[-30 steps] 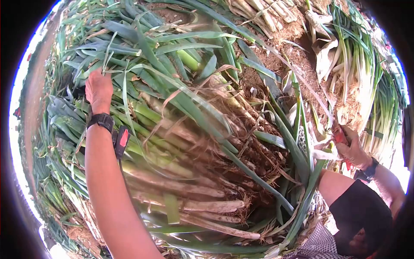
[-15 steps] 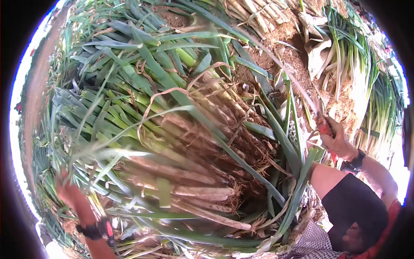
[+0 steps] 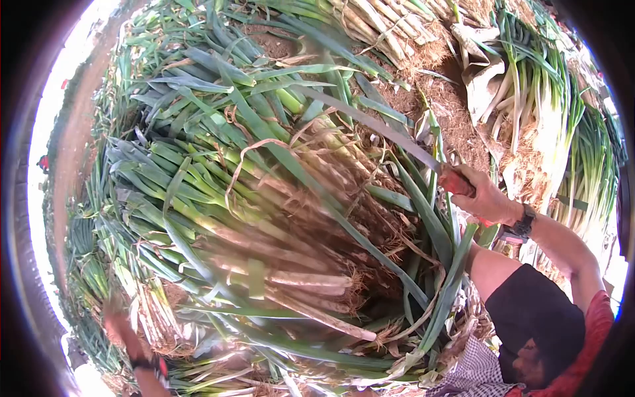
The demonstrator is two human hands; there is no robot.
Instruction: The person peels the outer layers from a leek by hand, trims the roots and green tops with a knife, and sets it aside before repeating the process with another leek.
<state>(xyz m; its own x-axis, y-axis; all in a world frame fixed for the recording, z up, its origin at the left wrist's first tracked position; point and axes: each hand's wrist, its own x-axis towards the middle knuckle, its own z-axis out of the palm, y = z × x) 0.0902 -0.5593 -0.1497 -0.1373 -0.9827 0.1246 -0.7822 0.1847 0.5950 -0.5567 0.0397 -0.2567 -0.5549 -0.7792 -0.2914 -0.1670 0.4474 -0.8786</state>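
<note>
My right hand (image 3: 486, 195) grips a long-bladed knife (image 3: 380, 124) by its red handle. The blade points up and left over a big heap of leeks (image 3: 284, 178), whose roots lie toward me and green tops to the left. Several pale leeks (image 3: 311, 279) lie along the near side of the heap, with a flat green strip (image 3: 256, 278) across them. At lower left, my left hand (image 3: 120, 321) is smeared by motion, so its fingers do not show clearly. It is beside a smaller bunch of leeks (image 3: 155, 314).
More leeks (image 3: 383, 26) lie at the top, and upright bundles (image 3: 529, 86) stand at the right. Brown soil (image 3: 410, 96) shows between them. My bent knee in black shorts (image 3: 539, 321) is at lower right. Loose leaves (image 3: 311, 351) are strewn in front.
My left hand has moved down, and the blurred green leaves that were by it are no longer there. My right hand has shifted left with the knife, its blade now lower over the heap.
</note>
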